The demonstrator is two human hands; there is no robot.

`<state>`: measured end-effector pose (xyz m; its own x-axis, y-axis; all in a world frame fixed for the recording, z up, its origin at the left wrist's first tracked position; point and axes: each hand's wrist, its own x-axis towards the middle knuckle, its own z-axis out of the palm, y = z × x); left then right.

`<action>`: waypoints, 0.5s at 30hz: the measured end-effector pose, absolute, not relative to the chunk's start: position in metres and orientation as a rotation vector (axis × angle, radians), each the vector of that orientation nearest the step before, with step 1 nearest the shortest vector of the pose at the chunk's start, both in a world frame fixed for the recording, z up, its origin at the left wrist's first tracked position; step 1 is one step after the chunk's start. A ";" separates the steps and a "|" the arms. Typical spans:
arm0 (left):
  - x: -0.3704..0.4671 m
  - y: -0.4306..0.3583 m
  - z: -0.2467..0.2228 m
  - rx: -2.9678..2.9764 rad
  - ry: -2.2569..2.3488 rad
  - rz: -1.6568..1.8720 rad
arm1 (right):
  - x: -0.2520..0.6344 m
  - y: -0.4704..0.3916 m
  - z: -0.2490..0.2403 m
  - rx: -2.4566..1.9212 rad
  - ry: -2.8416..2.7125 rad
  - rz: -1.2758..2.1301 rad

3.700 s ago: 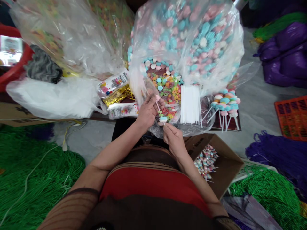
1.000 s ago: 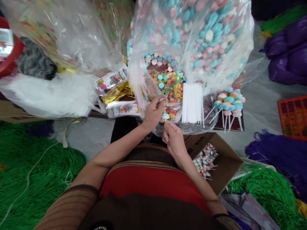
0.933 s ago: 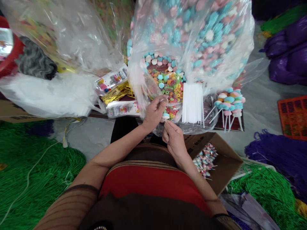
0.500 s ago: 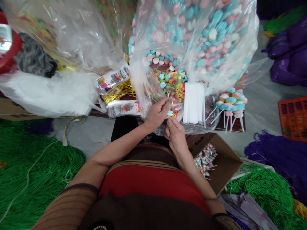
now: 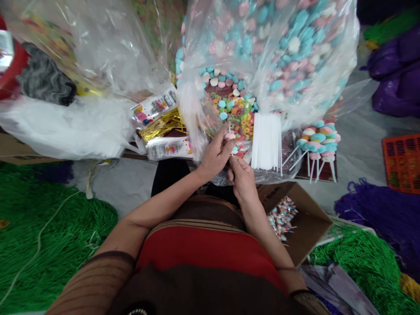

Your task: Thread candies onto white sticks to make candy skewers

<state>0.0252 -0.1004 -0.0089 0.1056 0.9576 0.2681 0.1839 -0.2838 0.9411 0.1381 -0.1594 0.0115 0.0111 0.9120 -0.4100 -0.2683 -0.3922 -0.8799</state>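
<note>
My left hand [image 5: 215, 154] is closed round a pink marshmallow candy [image 5: 229, 136], pinched between thumb and fingers. The tip of a white stick pokes up through the candy. Just below, my right hand [image 5: 243, 174] pinches the lower part of that stick, its fingers curled. A pale blue and white candy [image 5: 234, 150] shows between the two hands. Beyond them lies a heap of colourful ring gummies [image 5: 242, 114]. White sticks [image 5: 266, 141] lie in a row right of my hands. Further right, several candy skewers [image 5: 318, 141] rest with their sticks over the table edge.
Large clear bags of pink, blue and white candies [image 5: 295, 57] stand behind. Gold twist ties [image 5: 164, 124] and printed wrappers [image 5: 169, 147] lie to the left. Below right is a cardboard box [image 5: 310, 223] with wrapped skewers. Green strands [image 5: 49, 232] cover the floor at left.
The pink candy now shows at the stick's tip in my left hand, where fingers covered it before. My right hand has moved slightly up and right, closer to the left.
</note>
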 end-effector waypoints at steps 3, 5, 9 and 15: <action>0.025 -0.100 -0.011 1.642 1.139 1.218 | 0.138 -0.160 0.012 -1.350 -0.761 1.556; 0.024 -0.100 -0.011 1.688 1.139 1.220 | 0.138 -0.160 0.012 -1.360 -0.767 1.554; 0.024 -0.099 -0.010 1.725 1.144 1.239 | 0.138 -0.159 0.011 -1.372 -0.787 1.550; 0.024 -0.100 -0.012 1.739 1.164 1.214 | 0.137 -0.160 0.013 -1.394 -0.841 1.518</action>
<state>0.0244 -0.0999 -0.0118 0.1540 0.9370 0.3135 0.2738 -0.3453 0.8977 0.1375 -0.1595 0.0125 0.0215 0.9214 -0.3880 -0.1595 -0.3800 -0.9111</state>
